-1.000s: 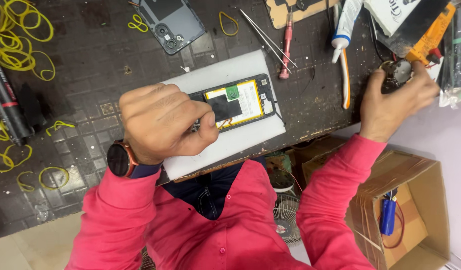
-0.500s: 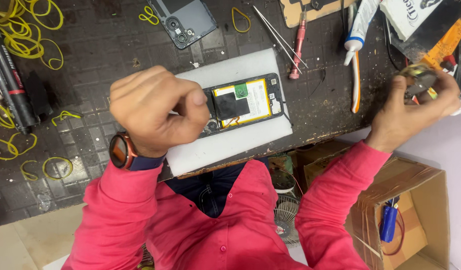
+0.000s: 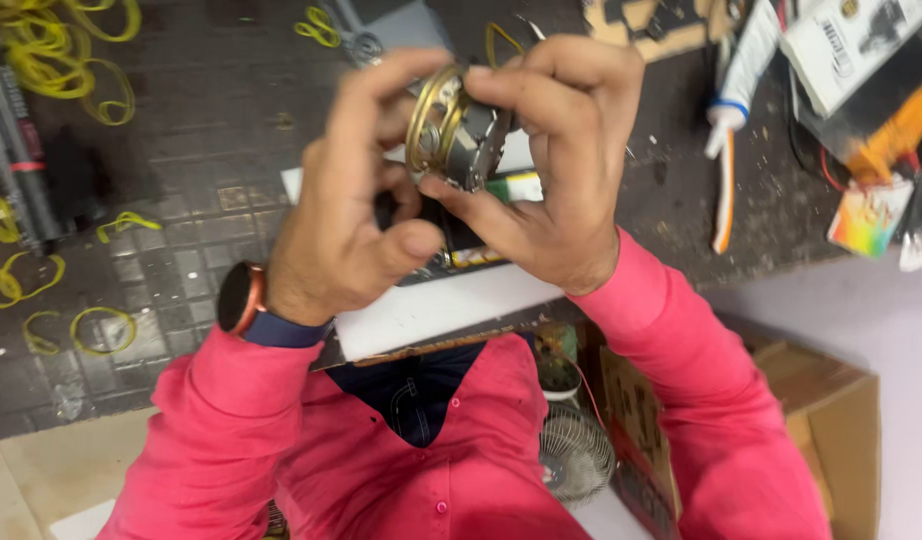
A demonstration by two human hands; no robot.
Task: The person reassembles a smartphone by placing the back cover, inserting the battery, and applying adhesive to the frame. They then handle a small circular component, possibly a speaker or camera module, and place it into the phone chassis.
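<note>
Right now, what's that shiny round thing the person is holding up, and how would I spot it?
Start at the dark workbench, then find the white board at its near edge. Just above it, the left hand and right hand together pinch a small metal part. It alone has a gold-coloured ring round a grey body; the yellow loops nearby lie flat and thin.

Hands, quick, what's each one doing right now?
Left hand: closed, fingers gripping the small round metal part with a brass rim.
Right hand: closed, fingers pinching the same part from the other side.
</note>
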